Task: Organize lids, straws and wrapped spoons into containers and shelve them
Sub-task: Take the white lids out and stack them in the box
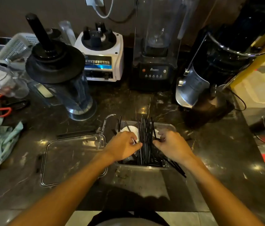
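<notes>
Many thin black straws [145, 141] lie bundled lengthwise in a clear plastic container [169, 125] on the bench [144, 185], some poking over its far rim and a few spilling off the near right corner. White round lids [132, 130] show beneath them. The left hand [122, 146] pinches something small and pale; the right hand [171, 145] curls its fingers round a few straws. By my judgement sorting is midway, shelving not yet begun. A shallow clear tray [47, 154], glossy and rounded, sits just left
</notes>
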A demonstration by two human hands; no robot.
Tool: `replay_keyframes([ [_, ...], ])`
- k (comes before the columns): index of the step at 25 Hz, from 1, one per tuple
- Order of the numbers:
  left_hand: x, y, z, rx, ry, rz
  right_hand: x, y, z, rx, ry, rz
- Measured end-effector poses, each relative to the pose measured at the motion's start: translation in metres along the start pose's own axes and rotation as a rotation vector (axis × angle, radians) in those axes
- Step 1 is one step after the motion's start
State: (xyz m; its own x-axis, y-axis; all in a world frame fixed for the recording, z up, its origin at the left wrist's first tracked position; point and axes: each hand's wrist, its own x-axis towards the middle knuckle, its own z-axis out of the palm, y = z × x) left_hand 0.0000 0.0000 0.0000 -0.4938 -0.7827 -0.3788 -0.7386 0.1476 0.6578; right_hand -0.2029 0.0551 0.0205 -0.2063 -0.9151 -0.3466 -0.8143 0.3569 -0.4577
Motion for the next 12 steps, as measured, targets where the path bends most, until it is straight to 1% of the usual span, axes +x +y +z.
replay_keyframes([
  [2,-0.004,-0.001,0.007,-0.068,0.052,-0.095,0.001,0.001,0.005,0.023,-0.017,-0.003],
  [6,-0.016,-0.006,0.023,-0.164,0.062,-0.168,0.002,0.006,0.02,0.021,-0.031,-0.003],
  [12,-0.015,-0.015,0.03,-0.234,0.038,-0.111,-0.003,0.014,0.021,0.029,0.023,-0.02],
])
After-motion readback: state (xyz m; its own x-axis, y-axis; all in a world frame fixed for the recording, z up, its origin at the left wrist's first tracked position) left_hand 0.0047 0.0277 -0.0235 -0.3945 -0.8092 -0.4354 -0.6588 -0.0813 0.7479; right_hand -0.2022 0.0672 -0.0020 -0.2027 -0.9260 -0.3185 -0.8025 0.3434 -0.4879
